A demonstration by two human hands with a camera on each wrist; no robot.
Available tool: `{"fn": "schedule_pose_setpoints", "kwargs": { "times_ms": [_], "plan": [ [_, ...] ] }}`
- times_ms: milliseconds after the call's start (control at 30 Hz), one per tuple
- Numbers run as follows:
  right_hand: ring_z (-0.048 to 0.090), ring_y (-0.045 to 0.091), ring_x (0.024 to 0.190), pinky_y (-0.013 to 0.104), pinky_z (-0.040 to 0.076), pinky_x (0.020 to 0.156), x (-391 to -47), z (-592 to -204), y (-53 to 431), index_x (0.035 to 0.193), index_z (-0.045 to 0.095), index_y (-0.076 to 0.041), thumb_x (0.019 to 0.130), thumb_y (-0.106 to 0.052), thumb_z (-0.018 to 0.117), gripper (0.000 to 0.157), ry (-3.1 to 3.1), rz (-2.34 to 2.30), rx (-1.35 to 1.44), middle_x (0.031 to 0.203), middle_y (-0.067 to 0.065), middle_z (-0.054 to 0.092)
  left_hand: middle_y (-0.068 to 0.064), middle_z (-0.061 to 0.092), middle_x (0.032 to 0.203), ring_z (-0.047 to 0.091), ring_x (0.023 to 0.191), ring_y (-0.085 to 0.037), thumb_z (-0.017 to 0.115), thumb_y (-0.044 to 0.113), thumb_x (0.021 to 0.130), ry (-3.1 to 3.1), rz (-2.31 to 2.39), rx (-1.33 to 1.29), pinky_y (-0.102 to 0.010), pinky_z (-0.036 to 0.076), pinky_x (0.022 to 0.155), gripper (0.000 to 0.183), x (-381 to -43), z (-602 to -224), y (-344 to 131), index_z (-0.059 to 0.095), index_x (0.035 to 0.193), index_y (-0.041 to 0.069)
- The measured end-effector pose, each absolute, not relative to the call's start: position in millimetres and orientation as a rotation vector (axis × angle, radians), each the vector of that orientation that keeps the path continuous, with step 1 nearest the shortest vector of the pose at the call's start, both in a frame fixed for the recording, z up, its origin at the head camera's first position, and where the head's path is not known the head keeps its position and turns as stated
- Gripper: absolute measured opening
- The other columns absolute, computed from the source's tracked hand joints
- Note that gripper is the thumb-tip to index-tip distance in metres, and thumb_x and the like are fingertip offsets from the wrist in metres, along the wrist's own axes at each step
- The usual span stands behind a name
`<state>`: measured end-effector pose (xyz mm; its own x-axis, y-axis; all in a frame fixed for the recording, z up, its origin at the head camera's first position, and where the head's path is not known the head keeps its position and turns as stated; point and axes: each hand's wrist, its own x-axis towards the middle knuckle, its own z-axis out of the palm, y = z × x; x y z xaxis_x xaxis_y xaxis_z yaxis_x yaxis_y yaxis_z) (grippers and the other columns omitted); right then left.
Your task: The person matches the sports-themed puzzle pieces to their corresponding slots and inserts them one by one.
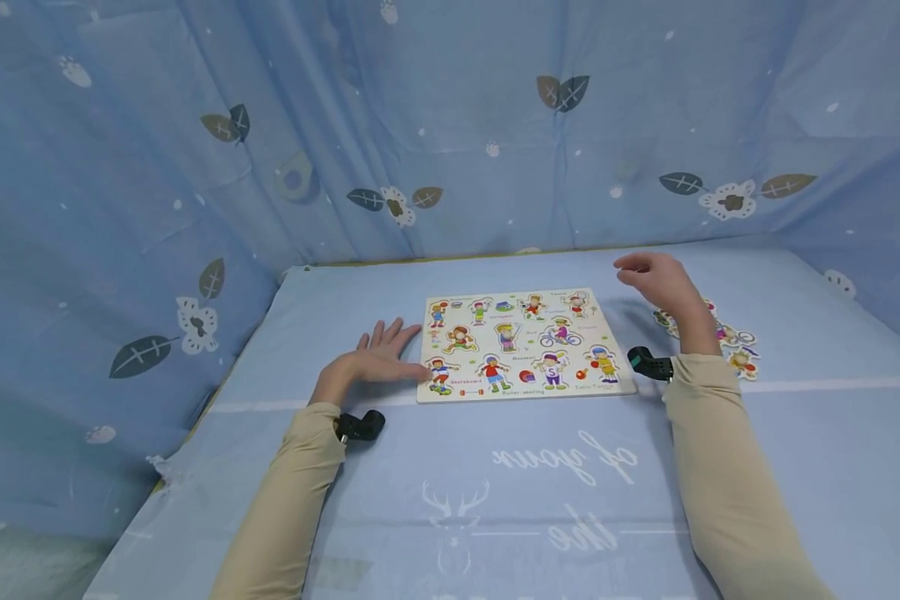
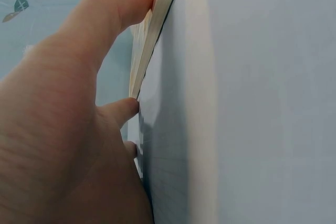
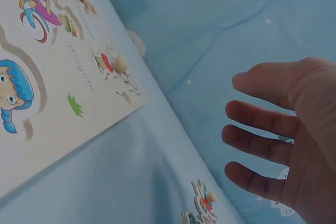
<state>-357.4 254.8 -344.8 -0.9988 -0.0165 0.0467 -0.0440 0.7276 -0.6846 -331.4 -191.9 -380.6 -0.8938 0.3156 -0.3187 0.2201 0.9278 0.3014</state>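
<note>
A white wooden puzzle board (image 1: 476, 357) lies flat on the table, printed with sporting cartoon children and small English words. My left hand (image 1: 371, 362) rests at its left side with fingers spread. In the left wrist view the thumb (image 2: 134, 1) touches the top of the board's edge (image 2: 157, 30), and another fingertip meets its side. My right hand (image 1: 663, 287) hovers beyond the board's right side, fingers loosely bent, holding nothing. The right wrist view shows its fingers (image 3: 257, 142) apart from everything. Cut-out puzzle pieces (image 1: 742, 364) lie loose on the right, partly hidden behind the right forearm.
A pale blue cloth (image 1: 390, 517) with mirrored white lettering and a deer head covers the table. Blue patterned curtains (image 1: 487, 100) hang behind it and at the sides. Each wrist wears a small black camera (image 1: 363, 426).
</note>
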Motion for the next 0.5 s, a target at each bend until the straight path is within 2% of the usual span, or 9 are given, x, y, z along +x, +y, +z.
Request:
{"fn": "schedule_pose_setpoints", "kwargs": {
  "times_ms": [200, 233, 333, 400, 500],
  "plan": [
    [0.048, 0.042, 0.121, 0.058, 0.043, 0.099, -355.1, -348.0, 264.6, 0.140, 0.051, -0.001, 0.105, -0.027, 0.047, 0.044, -2.846, 1.152, -0.040, 0.137, 0.026, 0.050, -0.012, -0.006, 0.167, -0.014, 0.151, -0.038, 0.058, 0.069, 0.081, 2.716, 0.368, 0.393, -0.059, -0.004, 0.120, 0.103, -331.7, -380.1, -192.1, 0.011, 0.161, 0.024],
    [0.051, 0.039, 0.118, 0.055, 0.047, 0.094, -357.4, -351.5, 270.2, 0.140, 0.052, -0.003, 0.104, -0.030, 0.048, 0.045, -2.838, 1.155, -0.061, 0.136, 0.024, 0.052, -0.012, -0.006, 0.167, -0.014, 0.151, -0.038, 0.058, 0.069, 0.081, 2.716, 0.368, 0.393, -0.059, -0.004, 0.120, 0.103, -331.9, -380.3, -192.2, 0.011, 0.161, 0.024],
    [0.050, 0.039, 0.117, 0.057, 0.047, 0.094, -354.6, -354.3, 281.2, 0.140, 0.053, -0.004, 0.103, -0.035, 0.049, 0.048, -2.810, 1.182, -0.105, 0.137, 0.024, 0.052, -0.012, -0.006, 0.167, -0.015, 0.151, -0.038, 0.058, 0.069, 0.081, 2.713, 0.371, 0.390, -0.059, -0.004, 0.120, 0.103, -332.6, -380.8, -192.4, 0.011, 0.161, 0.024],
    [0.051, 0.036, 0.116, 0.053, 0.051, 0.086, -355.3, -358.7, 288.8, 0.138, 0.056, -0.007, 0.103, -0.037, 0.049, 0.047, -2.787, 1.163, -0.176, 0.137, 0.021, 0.054, -0.012, -0.006, 0.167, -0.015, 0.150, -0.038, 0.058, 0.069, 0.081, 2.712, 0.373, 0.391, -0.060, -0.004, 0.120, 0.103, -332.9, -380.9, -192.7, 0.011, 0.161, 0.024],
    [0.048, 0.041, 0.118, 0.056, 0.048, 0.091, -347.8, -360.2, 294.5, 0.139, 0.054, -0.003, 0.103, -0.033, 0.048, 0.047, -2.776, 1.162, -0.228, 0.138, 0.026, 0.050, -0.012, -0.006, 0.167, -0.015, 0.150, -0.039, 0.058, 0.069, 0.081, 2.712, 0.374, 0.394, -0.060, -0.004, 0.120, 0.103, -333.5, -381.2, -193.2, 0.011, 0.161, 0.024]
  ]
}}
